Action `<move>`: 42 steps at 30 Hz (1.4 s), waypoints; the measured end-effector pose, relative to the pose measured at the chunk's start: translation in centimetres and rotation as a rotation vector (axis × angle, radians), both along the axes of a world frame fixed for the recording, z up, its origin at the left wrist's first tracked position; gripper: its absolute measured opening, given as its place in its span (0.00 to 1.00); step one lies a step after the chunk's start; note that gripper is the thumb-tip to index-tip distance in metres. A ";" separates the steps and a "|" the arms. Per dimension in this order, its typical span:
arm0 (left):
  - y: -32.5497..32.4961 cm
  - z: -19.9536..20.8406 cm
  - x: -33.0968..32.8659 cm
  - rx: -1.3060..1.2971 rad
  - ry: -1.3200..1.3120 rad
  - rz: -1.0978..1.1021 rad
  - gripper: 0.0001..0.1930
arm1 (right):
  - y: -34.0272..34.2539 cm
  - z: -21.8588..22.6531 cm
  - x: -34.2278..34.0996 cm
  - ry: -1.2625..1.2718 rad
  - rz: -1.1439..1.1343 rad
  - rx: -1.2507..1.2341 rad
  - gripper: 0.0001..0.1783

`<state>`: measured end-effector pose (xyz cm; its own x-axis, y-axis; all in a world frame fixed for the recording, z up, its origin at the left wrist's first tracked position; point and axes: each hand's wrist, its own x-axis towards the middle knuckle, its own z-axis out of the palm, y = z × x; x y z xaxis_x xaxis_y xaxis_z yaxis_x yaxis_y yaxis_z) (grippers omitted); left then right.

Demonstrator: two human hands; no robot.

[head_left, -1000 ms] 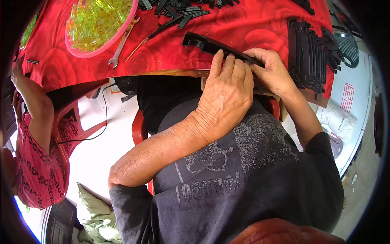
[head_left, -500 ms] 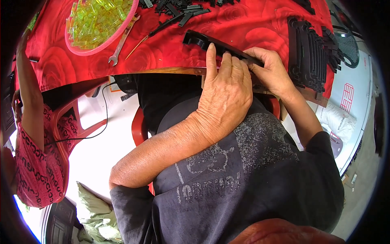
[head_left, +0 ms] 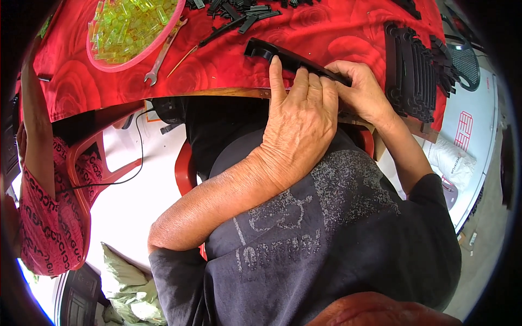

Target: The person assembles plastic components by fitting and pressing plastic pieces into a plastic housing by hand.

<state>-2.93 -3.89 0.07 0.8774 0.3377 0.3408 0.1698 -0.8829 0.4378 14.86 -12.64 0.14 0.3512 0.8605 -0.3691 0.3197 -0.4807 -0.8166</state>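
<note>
A long black plastic strip [head_left: 296,58] with a curved recess near its left end lies slantwise at the table's near edge. My left hand [head_left: 302,114] reaches across from the left. Its index finger is stretched against the strip beside the recess, while the other fingers press together along its near side; the thumb is hidden. At the strip's right end, my right hand [head_left: 362,92] is closed, with the thumb and bent fingers about it. My left hand partly covers the right fingertips and the strip's underside.
A pink-rimmed basin [head_left: 117,68] of clear yellow pieces stands at the far left, beside a wrench [head_left: 157,64] and a thin stick [head_left: 182,61]. Small black parts [head_left: 247,19] lie beyond the strip. Similar black strips [head_left: 410,73] are stacked at right. Another person's arm [head_left: 38,125] shows at left.
My left hand has shifted slightly left along the strip, and its index finger sits nearer the recess. My right hand keeps its grip. The other person's arm at left has moved a little.
</note>
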 end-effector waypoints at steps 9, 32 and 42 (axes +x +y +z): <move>-0.1 0.2 -0.2 -0.002 0.018 0.038 0.17 | 0.1 0.3 -0.3 0.068 -0.042 -0.045 0.11; 2.5 -1.1 -1.3 -0.245 -0.109 -0.035 0.24 | 0.2 1.1 -1.0 0.038 -0.009 -0.135 0.14; 2.5 -1.0 -1.1 -0.193 -0.125 -0.041 0.26 | 0.1 0.7 -0.7 -0.029 0.036 -0.102 0.14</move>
<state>-4.08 -1.37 -0.97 0.8464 0.3724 0.3806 0.0695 -0.7859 0.6144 14.19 -12.55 0.80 0.3322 0.8311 -0.4460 0.3607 -0.5489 -0.7540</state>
